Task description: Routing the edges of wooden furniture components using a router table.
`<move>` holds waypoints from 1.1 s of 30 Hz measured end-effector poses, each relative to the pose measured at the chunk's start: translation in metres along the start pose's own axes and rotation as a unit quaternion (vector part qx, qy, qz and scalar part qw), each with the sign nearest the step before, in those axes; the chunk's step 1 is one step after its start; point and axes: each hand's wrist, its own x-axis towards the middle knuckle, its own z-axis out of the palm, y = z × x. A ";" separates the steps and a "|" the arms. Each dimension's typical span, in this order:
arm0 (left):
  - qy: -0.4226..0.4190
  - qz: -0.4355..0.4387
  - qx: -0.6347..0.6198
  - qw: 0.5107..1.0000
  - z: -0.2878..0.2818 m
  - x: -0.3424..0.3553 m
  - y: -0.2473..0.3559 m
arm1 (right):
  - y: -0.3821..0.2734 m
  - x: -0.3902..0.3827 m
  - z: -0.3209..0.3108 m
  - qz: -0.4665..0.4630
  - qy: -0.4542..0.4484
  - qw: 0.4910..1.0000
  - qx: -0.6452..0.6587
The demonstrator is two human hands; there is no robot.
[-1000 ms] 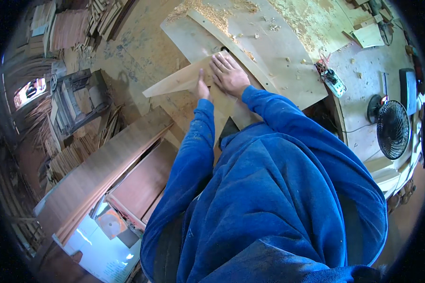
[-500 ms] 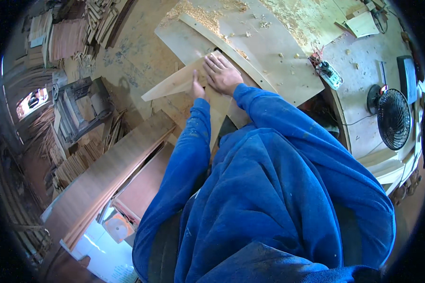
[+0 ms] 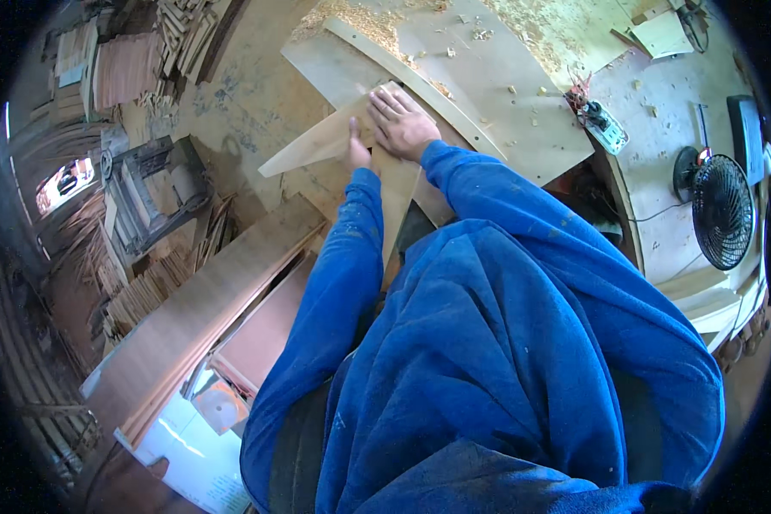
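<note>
A pale wooden piece with a pointed left end lies flat on the worktable, beside a long narrow wooden strip. My right hand rests on the piece's upper right end, palm down, with fingers stretched close to the strip. Just left of it, my left hand is at the near edge of the same piece. Its thumb points up along the wood; the other fingers are mostly hidden and seem to curl round the edge. Another pale stretch of wood runs toward my body below the hands; whether it joins the piece cannot be made out.
Wood shavings are heaped beyond the strip. To the right are a power strip and a black fan. Stacked boards stand at lower left; a machine frame and timber piles are farther left.
The view has shifted slightly. Both hands keep nearly the same places on the wooden piece, and no clear movement of the piece along the strip shows.
</note>
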 end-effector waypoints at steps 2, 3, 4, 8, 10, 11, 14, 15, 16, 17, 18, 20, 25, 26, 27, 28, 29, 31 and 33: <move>0.008 0.024 0.023 0.999 -0.009 0.010 -0.005 | -0.001 0.001 -0.002 0.000 -0.010 1.000 -0.009; 0.009 0.025 0.024 0.999 -0.008 0.010 -0.004 | -0.001 0.001 -0.002 0.000 -0.010 1.000 -0.008; 0.028 0.019 0.046 0.998 -0.008 0.010 -0.004 | 0.000 0.001 -0.001 0.000 -0.009 1.000 -0.007; 0.020 0.013 0.026 0.999 0.009 -0.001 -0.002 | 0.005 0.000 0.002 0.006 -0.006 1.000 -0.015; 0.034 0.017 0.033 0.999 0.007 -0.004 0.003 | 0.002 0.004 0.002 0.002 -0.007 1.000 -0.010; 0.046 0.020 0.040 0.998 0.007 -0.005 0.006 | 0.000 0.005 0.001 0.001 -0.008 1.000 -0.007; 0.056 0.054 0.049 0.996 0.012 -0.011 0.007 | -0.001 0.006 0.002 0.005 -0.012 1.000 -0.005; 0.055 0.049 0.052 0.996 0.017 -0.017 0.008 | 0.000 0.003 0.003 0.010 -0.015 1.000 -0.005; 0.074 0.037 0.065 0.994 0.024 -0.020 0.011 | 0.004 0.003 0.005 0.010 -0.011 1.000 -0.008; 0.093 0.026 0.078 0.992 0.030 -0.025 0.013 | 0.007 0.001 0.007 0.012 -0.006 1.000 -0.011; 0.094 0.028 0.079 0.992 0.023 -0.019 0.012 | 0.005 0.004 0.006 0.011 -0.004 1.000 -0.009; 0.079 0.041 0.048 0.995 0.001 0.004 0.001 | 0.002 0.006 0.006 0.011 -0.020 1.000 0.008; 0.015 0.010 0.064 0.998 -0.016 0.024 -0.003 | 0.002 0.007 0.005 0.007 -0.019 1.000 0.000; 0.006 0.006 0.064 0.998 -0.020 0.027 -0.003 | 0.002 0.008 0.005 0.005 -0.025 1.000 -0.004; 0.005 0.007 0.066 0.998 -0.023 0.032 -0.004 | 0.002 0.008 0.004 0.007 -0.023 1.000 -0.004; 0.002 0.007 0.066 0.998 -0.026 0.036 -0.004 | 0.001 0.009 0.003 0.006 -0.017 1.000 -0.004; -0.001 0.007 0.066 0.998 -0.029 0.040 -0.005 | 0.001 0.009 0.002 0.005 -0.010 1.000 -0.003; 0.005 0.007 0.069 0.998 -0.016 0.031 -0.006 | 0.005 0.006 0.005 0.017 -0.012 1.000 0.002; 0.014 0.015 0.068 0.997 -0.013 0.026 -0.002 | 0.004 0.007 0.005 0.020 -0.011 1.000 0.009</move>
